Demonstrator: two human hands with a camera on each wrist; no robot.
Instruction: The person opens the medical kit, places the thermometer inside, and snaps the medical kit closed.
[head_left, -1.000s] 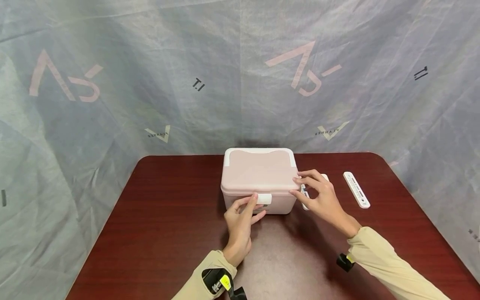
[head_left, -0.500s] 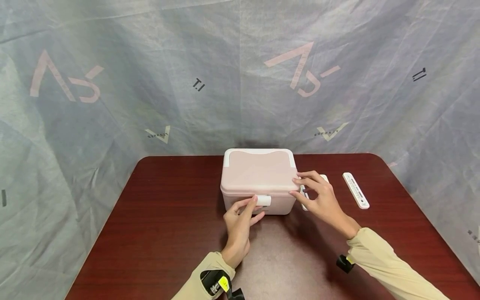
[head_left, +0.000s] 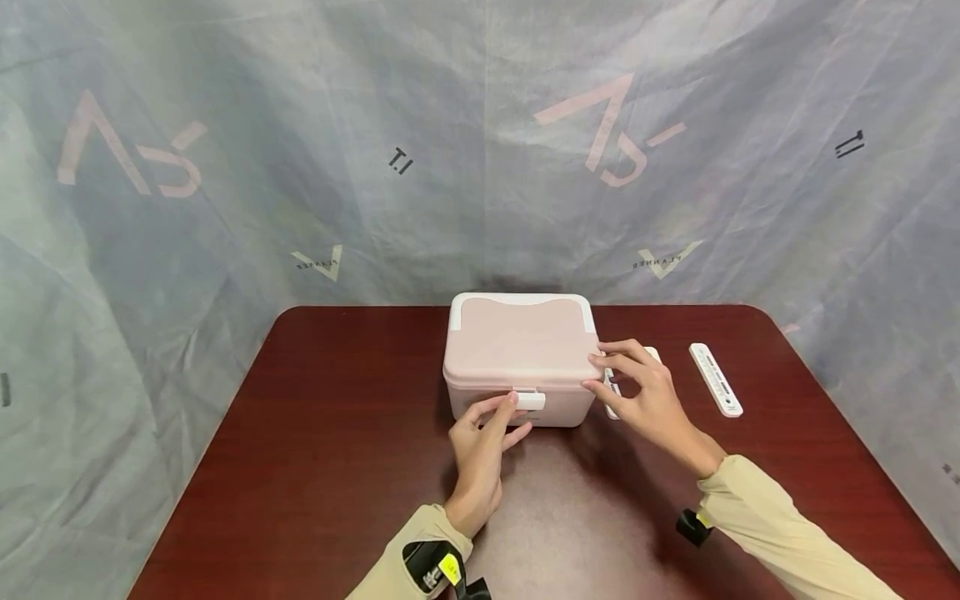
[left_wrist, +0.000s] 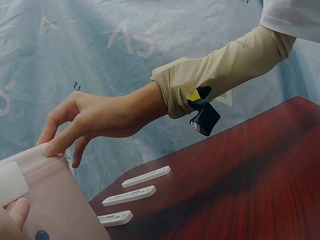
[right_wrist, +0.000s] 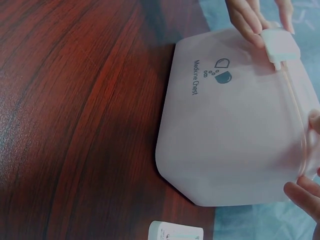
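Observation:
A pale pink medicine chest (head_left: 525, 342) with white trim stands at the back middle of the table, its lid down. The print "Medicine Chest" shows on its front (right_wrist: 225, 135) in the right wrist view. My left hand (head_left: 477, 454) pinches the white latch (head_left: 531, 402) at the front, thumb on top and a finger beneath. In the right wrist view the latch (right_wrist: 281, 46) juts out from the front. My right hand (head_left: 651, 404) holds the lid's right front corner between thumb and fingers. In the left wrist view that thumb (left_wrist: 52, 149) presses on the lid's front edge.
A slim white stick-like case (head_left: 716, 381) with printed marks lies on the dark red table (head_left: 337, 417) right of the chest. Others (left_wrist: 129, 195) lie beside it, partly hidden behind my right hand in the head view. A grey printed cloth (head_left: 420, 208) hangs behind the table.
The latch's top has tipped slightly away from the lid, showing a pink piece above it. Both hands keep their places on the chest; the head view has shifted a little.

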